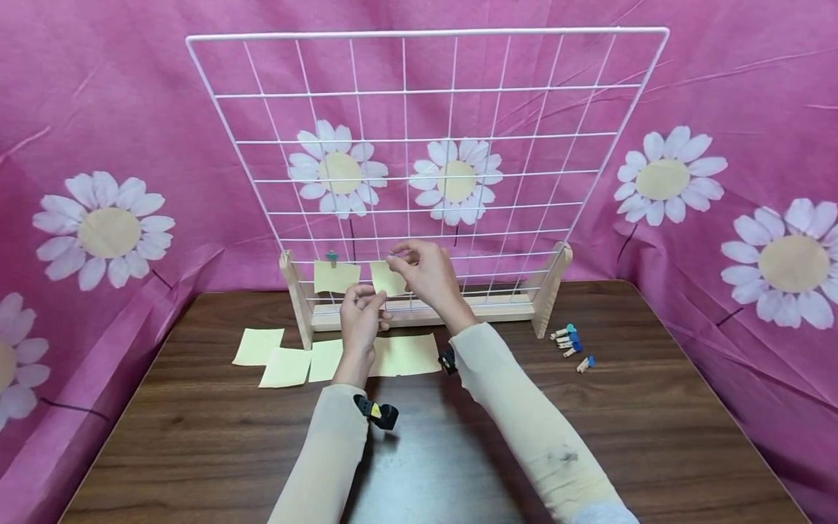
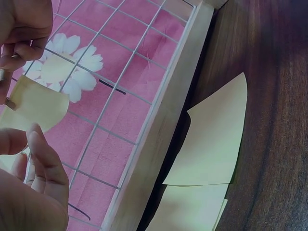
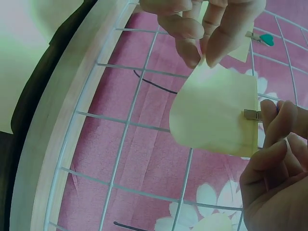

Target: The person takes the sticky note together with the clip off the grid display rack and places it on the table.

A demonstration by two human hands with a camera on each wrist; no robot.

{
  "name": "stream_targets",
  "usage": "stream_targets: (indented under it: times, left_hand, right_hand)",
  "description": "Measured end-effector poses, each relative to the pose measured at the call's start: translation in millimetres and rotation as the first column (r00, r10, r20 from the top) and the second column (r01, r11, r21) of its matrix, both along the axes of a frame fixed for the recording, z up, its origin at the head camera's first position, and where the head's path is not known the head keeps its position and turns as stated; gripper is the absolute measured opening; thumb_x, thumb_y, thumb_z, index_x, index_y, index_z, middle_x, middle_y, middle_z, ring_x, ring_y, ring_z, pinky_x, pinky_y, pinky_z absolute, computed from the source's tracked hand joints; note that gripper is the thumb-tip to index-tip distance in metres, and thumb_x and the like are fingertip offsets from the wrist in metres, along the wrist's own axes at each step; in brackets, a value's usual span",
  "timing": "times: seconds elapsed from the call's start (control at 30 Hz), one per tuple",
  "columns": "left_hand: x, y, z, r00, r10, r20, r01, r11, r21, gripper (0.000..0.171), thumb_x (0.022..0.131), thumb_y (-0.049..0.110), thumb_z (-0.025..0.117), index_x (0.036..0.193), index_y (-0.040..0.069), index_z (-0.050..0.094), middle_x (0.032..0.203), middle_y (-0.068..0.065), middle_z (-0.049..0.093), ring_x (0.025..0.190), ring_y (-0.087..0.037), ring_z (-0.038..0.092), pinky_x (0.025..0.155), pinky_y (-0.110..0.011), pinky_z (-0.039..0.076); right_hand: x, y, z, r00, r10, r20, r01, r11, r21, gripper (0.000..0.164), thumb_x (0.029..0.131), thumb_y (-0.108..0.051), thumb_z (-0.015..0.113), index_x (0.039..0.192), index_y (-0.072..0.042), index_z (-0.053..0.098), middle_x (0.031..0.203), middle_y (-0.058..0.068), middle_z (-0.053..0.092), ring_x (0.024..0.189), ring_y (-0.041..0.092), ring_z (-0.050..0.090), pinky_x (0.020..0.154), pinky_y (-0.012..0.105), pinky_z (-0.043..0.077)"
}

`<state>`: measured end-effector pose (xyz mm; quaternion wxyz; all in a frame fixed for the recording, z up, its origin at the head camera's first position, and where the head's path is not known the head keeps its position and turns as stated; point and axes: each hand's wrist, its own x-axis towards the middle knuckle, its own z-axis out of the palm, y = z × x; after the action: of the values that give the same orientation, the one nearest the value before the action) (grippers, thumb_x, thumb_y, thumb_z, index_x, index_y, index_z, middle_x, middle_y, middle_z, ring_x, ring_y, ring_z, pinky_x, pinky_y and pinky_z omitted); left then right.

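My right hand pinches a small wooden clothespin whose jaws sit over the upper edge of a pale yellow sticky note. This note lies against the white wire grid. With thumb and fingertip, my left hand pinches a lower corner of the same note, which bends there in the right wrist view. Left of it on the grid hangs another yellow note, held by a clothespin with a green heart. My right fingers cover the head of the clothespin that they hold.
Several yellow notes lie on the brown table before the grid's wooden stand, partly behind my left forearm. Several clothespins with blue or green heads lie at the right. A pink flowered cloth hangs behind the grid.
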<state>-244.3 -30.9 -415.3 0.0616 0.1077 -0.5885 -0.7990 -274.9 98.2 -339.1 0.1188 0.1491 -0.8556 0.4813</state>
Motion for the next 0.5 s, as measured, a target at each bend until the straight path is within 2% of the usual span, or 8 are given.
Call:
stream_targets:
  times: [0.13, 0.37, 0.5]
  left_hand:
    - [0.8, -1.3, 1.2, 1.0, -0.001, -0.012, 0.001, 1.0, -0.003, 0.02, 0.096, 0.005, 0.066, 0.112, 0.002, 0.053, 0.088, -0.005, 0.058, 0.057, -0.012, 0.059, 0.045, -0.018, 0.046]
    - [4.2, -4.2, 3.0, 1.0, 0.015, -0.016, -0.016, 1.0, -0.014, 0.014, 0.097, 0.005, 0.063, 0.108, 0.004, 0.055, 0.089, -0.005, 0.06, 0.057, -0.011, 0.059, 0.045, -0.018, 0.046]
    - [5.5, -5.9, 3.0, 1.0, 0.014, -0.016, -0.015, 0.999, -0.029, 0.014, 0.096, 0.004, 0.063, 0.108, 0.004, 0.056, 0.088, -0.006, 0.061, 0.058, -0.012, 0.059, 0.046, -0.018, 0.046]
  right_hand:
    - [0.6, -0.4, -2.2, 1.0, -0.005, -0.016, 0.004, 1.0, -0.022, 0.015, 0.097, -0.016, 0.071, 0.108, -0.008, 0.076, 0.09, 0.007, 0.077, 0.047, 0.017, 0.062, 0.042, 0.027, 0.047]
    - [0.3, -1.0, -7.2, 1.0, -0.021, -0.021, 0.018, 0.99, -0.143, 0.012, 0.094, -0.014, 0.074, 0.103, -0.009, 0.079, 0.087, 0.005, 0.076, 0.045, 0.023, 0.058, 0.041, 0.025, 0.046]
    - [0.2, -1.8, -7.2, 0.999, -0.022, -0.043, 0.013, 0.979, -0.203, 0.009, 0.093, -0.012, 0.075, 0.099, -0.008, 0.08, 0.083, 0.005, 0.076, 0.042, 0.021, 0.055, 0.038, 0.023, 0.042]
